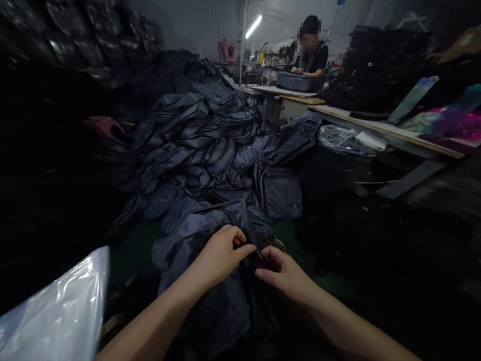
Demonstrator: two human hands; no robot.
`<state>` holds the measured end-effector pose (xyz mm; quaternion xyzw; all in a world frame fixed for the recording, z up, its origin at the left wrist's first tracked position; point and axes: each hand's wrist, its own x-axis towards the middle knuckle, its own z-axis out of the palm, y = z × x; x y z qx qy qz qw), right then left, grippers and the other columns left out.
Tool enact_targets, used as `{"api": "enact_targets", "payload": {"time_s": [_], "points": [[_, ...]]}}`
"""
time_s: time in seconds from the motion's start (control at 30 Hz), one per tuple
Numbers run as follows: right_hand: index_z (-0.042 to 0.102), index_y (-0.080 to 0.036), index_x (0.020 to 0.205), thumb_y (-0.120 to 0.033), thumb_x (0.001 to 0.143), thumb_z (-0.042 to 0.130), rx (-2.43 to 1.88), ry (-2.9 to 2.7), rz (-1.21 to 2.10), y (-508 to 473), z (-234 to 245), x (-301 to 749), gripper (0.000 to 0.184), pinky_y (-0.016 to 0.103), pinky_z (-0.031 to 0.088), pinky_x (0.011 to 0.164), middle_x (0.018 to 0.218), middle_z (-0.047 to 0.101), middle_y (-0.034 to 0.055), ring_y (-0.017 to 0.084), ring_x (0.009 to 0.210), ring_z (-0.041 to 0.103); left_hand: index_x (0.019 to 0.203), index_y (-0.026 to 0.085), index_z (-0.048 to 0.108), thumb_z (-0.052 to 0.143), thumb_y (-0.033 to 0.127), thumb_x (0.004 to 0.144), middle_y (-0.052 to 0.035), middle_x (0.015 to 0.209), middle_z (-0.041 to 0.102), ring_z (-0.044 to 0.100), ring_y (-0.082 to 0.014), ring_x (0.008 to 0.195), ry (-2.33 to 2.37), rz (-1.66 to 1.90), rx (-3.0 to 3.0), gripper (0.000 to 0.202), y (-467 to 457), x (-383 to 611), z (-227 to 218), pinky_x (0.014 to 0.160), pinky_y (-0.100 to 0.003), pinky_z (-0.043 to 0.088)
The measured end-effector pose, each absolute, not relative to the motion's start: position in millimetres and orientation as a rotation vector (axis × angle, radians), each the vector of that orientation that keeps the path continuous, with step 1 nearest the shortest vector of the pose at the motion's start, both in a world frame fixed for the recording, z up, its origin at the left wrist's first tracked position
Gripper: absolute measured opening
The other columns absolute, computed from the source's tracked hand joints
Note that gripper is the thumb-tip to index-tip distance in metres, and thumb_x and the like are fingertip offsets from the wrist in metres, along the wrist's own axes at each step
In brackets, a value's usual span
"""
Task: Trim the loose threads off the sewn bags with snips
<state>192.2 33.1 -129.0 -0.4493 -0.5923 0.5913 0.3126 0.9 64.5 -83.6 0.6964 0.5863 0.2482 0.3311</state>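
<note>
A dark navy fabric bag (195,235) lies crumpled in front of me at the lower middle. My left hand (221,250) is closed, pinching a fold of this bag near its top edge. My right hand (281,271) is closed too, gripping the same fabric just to the right, with the fingertips of both hands almost touching. What sits between the fingers beyond the cloth is too dark to make out.
A big heap of similar navy bags (210,145) rises beyond my hands. A clear plastic sheet (56,311) lies at lower left. Work tables (376,125) run along the right, with stacked black material (376,65). Another person (311,50) sits at a sewing table behind.
</note>
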Motion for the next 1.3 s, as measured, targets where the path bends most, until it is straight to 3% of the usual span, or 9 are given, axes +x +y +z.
{"api": "enact_targets", "payload": {"time_s": [0.2,0.4,0.53,0.7,0.83,1.1,1.3], "points": [[0.054,-0.020,0.099,-0.040,0.082,0.060,-1.344,-1.686,1.186,37,-121,204,0.027,0.031,0.043,0.081,0.094,0.061,0.0032,0.018,0.089,0.056,0.076,0.020,0.062,0.054,0.032,0.079,-0.0004,0.076,0.058,0.054,-0.0144,0.069,1.431,0.675,1.837,0.014,65,1,-85,0.063,-0.027,0.041],[0.052,-0.022,0.105,-0.032,0.087,0.054,-1.381,-2.031,0.681,46,-94,204,0.021,0.031,0.044,0.075,0.097,0.061,0.0038,0.018,0.086,0.057,0.078,0.020,0.062,0.053,0.035,0.080,-0.0008,0.077,0.061,0.055,-0.0158,0.072,1.374,0.729,1.799,0.018,60,-8,-89,0.065,-0.027,0.041],[0.058,-0.018,0.098,-0.026,0.090,0.050,-1.258,-2.393,0.189,53,-78,191,0.014,0.033,0.040,0.078,0.094,0.060,0.0075,0.022,0.091,0.053,0.079,0.019,0.062,0.054,0.036,0.080,-0.0012,0.078,0.061,0.055,-0.0164,0.073,1.372,0.759,1.820,0.019,60,-6,-87,0.066,-0.027,0.040],[0.058,-0.018,0.086,-0.021,0.091,0.046,-1.271,-2.595,-0.146,59,-71,178,0.013,0.034,0.035,0.066,0.083,0.059,0.0068,0.022,0.078,0.050,0.078,0.020,0.062,0.055,0.033,0.080,-0.0018,0.079,0.061,0.055,-0.0172,0.076,1.375,0.769,1.852,0.016,62,-2,-84,0.068,-0.027,0.040],[0.059,-0.017,0.085,-0.021,0.091,0.046,-1.294,-2.560,-0.089,62,-72,183,0.015,0.033,0.036,0.068,0.081,0.059,0.0065,0.021,0.079,0.051,0.078,0.020,0.062,0.054,0.031,0.080,-0.0011,0.079,0.059,0.053,-0.0161,0.074,1.361,0.749,1.867,0.014,62,-3,-81,0.066,-0.026,0.039],[0.059,-0.021,0.100,-0.027,0.085,0.058,-1.415,-2.177,0.434,55,-89,223,0.016,0.030,0.045,0.075,0.095,0.062,0.0036,0.019,0.091,0.057,0.072,0.021,0.056,0.052,0.025,0.080,0.0013,0.079,0.053,0.049,-0.0116,0.062,1.382,0.543,1.934,0.010,40,-7,-69,0.056,-0.023,0.036],[0.060,-0.022,0.100,-0.028,0.084,0.061,-1.389,-2.113,0.611,36,-98,226,0.017,0.031,0.046,0.075,0.094,0.063,0.0031,0.019,0.089,0.058,0.064,0.022,0.053,0.053,0.019,0.074,0.0031,0.063,0.054,0.049,-0.0126,0.058,1.433,0.379,1.980,0.010,26,-2,-64,0.053,-0.023,0.031]]}}
